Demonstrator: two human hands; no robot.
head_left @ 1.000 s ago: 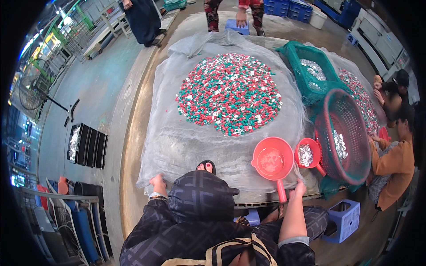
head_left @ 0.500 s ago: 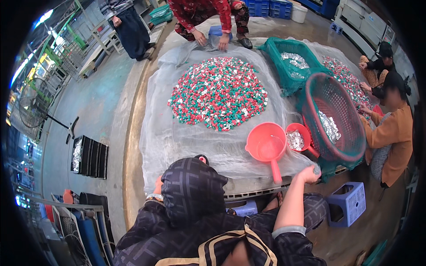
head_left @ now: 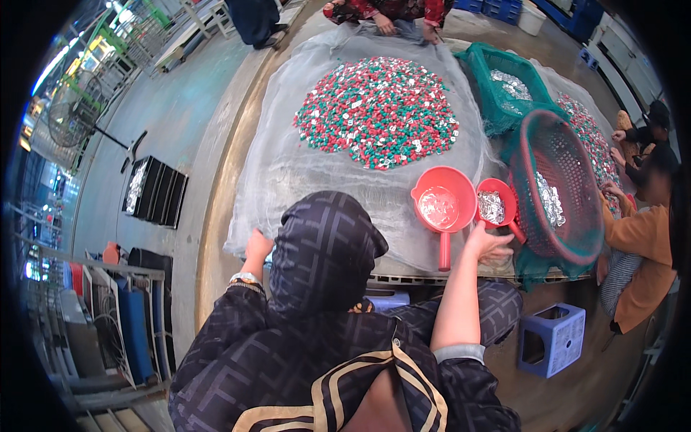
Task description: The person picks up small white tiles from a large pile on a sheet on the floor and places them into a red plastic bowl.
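1. From my station I see the right hand (head_left: 491, 246) off the net (head_left: 272, 158), whose corner it gripped half a second ago; its fingers look spread and empty, though blurred
2. It sits just beside the small dipper (head_left: 510, 201), which holds silvery pieces (head_left: 491, 207); I cannot tell whether hand and dipper touch
3. The left hand (head_left: 259, 243) is at the net's near left edge, fingers curled; I cannot tell whether they pinch the mesh
4. The net lies spread out, with the pile (head_left: 378, 111) of red, green and white bits heaped toward its far side
5. The big dipper (head_left: 444, 248) rests on the net's near right part, and the basket (head_left: 534, 144) stands right of both dippers
6. Across from me, a co-worker's hands (head_left: 386, 27) are both at the far edge; a second ago only one showed, away from the net
7. So I judge the far edge attended and the near right corner without a grip
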